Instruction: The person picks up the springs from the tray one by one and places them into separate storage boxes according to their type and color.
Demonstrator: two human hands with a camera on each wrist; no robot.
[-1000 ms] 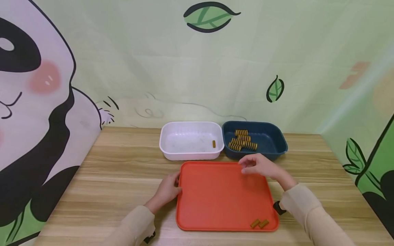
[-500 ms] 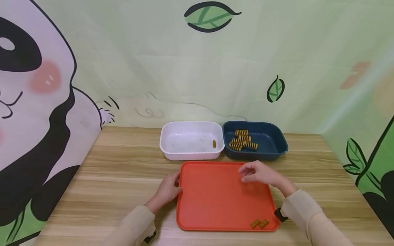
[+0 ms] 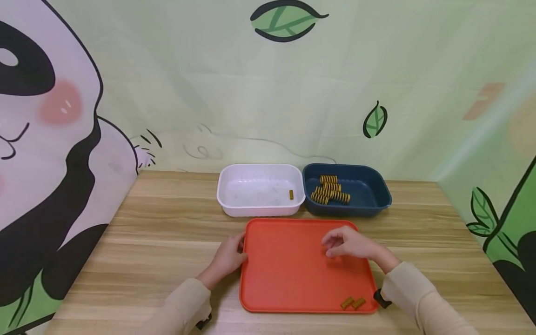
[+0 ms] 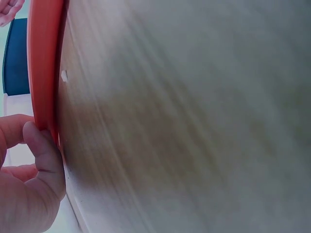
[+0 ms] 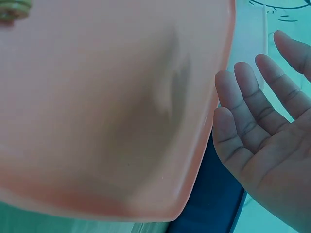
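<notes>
My left hand [image 3: 227, 257] holds the left edge of a red tray [image 3: 301, 279]. In the left wrist view the thumb [image 4: 44, 153] lies against the tray's rim. My right hand [image 3: 349, 242] hovers over the tray's upper right part with loosely bent fingers and nothing between them; the right wrist view shows its bare palm [image 5: 277, 155]. Two small gold springs, a left one [image 3: 347, 303] and a right one [image 3: 358, 303], lie side by side in the tray's near right corner.
Behind the tray stand a white bin [image 3: 234, 210] with one small spring [image 3: 291, 194] and, touching it, a dark blue bin [image 3: 368, 209] with several larger gold springs [image 3: 331, 190]. All stand on a wooden table [image 3: 167, 223] before a printed cloth wall.
My right hand has moved from the near edge of the blue bin back toward me, over the tray. The left hand and the springs keep their places.
</notes>
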